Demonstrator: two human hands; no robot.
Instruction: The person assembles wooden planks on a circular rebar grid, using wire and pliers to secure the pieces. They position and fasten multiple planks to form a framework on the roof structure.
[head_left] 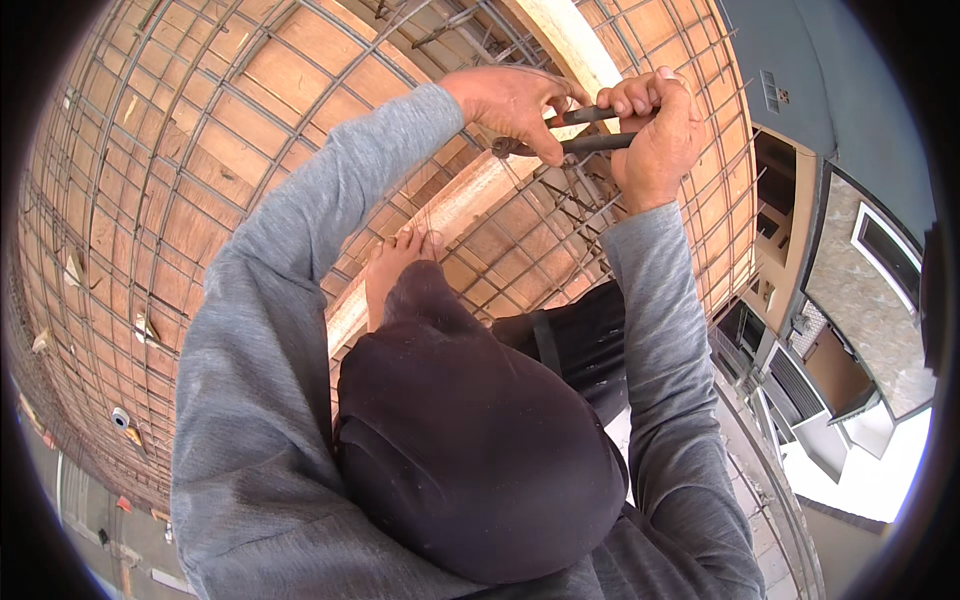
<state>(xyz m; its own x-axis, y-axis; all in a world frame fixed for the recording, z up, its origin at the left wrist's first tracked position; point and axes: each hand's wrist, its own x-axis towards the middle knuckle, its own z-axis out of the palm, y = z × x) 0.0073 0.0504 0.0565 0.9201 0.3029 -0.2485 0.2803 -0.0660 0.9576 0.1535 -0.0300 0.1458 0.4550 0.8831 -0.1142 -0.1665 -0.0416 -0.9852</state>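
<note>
- Wooden boards [300, 55] make the broadest surface, spreading far and left; they seem to serve as a backing under everything else.
- A grid of metal bars [200, 170] covers the boards, bars crossing at many points, presumably so that each steadies the other.
- The dark-clad leg [480, 450] fills the near middle, apparently bent, which would bring the body low and the hands close to the bars.
- A pale timber [480, 195] runs from the near left toward the hands, among the bars; a bare foot [385, 265] is set at it, probably for firmer footing than thin bars give.
- The right hand [662, 140], far and right of middle, has its grip wrapped round both handles of the pincers, likely because squeezing power comes from there.
- The left hand [510, 100] comes in from the left, grip narrow and curled by the tool's head, perhaps to guide it; whether it holds the tool, a wire or nothing, I cannot tell.
- The pincers [600, 142], the smallest thing here, lie across the space between the hands, above the bars, head to the left and dark handles to the right, slightly apart.
</note>
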